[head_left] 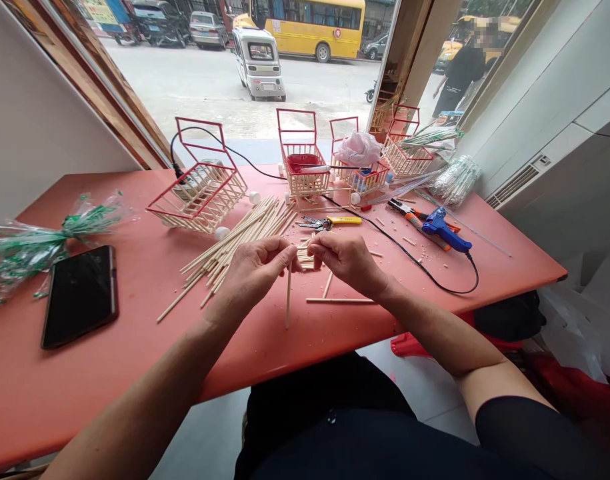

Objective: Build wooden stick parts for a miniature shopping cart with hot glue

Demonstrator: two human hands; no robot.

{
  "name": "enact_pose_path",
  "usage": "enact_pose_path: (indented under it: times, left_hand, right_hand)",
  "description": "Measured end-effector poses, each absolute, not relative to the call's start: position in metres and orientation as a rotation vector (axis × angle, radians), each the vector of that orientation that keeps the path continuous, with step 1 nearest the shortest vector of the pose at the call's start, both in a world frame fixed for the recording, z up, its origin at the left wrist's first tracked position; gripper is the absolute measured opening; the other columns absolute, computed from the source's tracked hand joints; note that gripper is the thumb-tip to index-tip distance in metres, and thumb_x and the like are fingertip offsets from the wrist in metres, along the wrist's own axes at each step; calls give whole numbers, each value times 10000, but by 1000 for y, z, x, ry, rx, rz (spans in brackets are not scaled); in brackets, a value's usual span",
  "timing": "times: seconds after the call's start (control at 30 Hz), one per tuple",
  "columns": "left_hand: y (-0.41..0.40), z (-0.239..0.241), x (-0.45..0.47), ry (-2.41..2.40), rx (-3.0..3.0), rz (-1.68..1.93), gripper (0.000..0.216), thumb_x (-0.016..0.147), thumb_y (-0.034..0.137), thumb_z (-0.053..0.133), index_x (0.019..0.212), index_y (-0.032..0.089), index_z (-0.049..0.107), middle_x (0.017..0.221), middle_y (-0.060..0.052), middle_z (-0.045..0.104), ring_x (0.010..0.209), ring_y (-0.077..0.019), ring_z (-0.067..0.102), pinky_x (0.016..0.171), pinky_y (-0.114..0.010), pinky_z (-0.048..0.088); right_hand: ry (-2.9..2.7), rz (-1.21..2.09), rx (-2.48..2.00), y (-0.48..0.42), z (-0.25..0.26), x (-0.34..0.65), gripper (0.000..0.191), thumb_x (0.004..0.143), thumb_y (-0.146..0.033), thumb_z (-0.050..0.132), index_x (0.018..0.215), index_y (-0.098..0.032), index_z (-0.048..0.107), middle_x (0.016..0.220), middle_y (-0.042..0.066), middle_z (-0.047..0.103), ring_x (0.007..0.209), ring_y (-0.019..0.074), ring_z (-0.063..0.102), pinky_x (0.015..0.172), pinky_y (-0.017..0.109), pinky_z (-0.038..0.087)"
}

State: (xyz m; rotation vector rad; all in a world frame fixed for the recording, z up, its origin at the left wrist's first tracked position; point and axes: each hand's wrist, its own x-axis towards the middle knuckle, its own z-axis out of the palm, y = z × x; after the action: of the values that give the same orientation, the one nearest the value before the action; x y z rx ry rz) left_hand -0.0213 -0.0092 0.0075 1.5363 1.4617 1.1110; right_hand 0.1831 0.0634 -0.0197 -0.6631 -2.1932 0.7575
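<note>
Over the table's near middle, my left hand [252,270] is closed on a thin wooden stick [289,300], which points down from the fingertips. Close beside it, my right hand [349,262] is pinched shut; anything between its fingers is too small or hidden to name. Short cut sticks [309,257] lie behind and between the hands. To the left is a loose pile of long wooden sticks [245,240]. A longer piece [339,301] lies flat below my right hand. Just beyond are pliers [315,223] and a yellow-handled cutter [345,220].
Small stick-built carts [199,193] with red-edged rims stand along the back of the pink table [149,400]. A blue glue gun [442,227] with a black cord rests at right, by orange-handled pliers [409,213]. A phone [79,297] and plastic-wrapped bundles [79,223] lie left.
</note>
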Motion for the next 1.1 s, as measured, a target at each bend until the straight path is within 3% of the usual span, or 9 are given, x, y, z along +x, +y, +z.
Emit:
enact_pose_path:
  times: [0.47,0.87,1.1]
  left_hand:
    - [-5,4,-21,1413,1533,1162,404,937,534,696,697,210,716,770,-86,804,702,-187,674,666,-298,537]
    - [-10,6,-21,1551,1662,1125,339,955,443,620,715,231,731,765,-45,795,691,-185,632,708,-312,487]
    - [-7,5,-21,1483,1636,1136,361,960,464,638,691,232,701,755,-59,788,684,-188,653,710,-308,542]
  right_hand:
    - [-2186,800,-674,64,-18,183,465,1152,-525,559,829,-205,659,770,24,784,700,136,672,748,254,483]
    - [-2213,800,-663,64,-20,181,455,1162,-497,531,841,-204,665,790,28,781,716,135,665,756,249,486]
    - [-2215,798,-666,64,-19,182,458,1164,-509,525,846,-209,662,785,25,787,704,135,666,758,252,487]
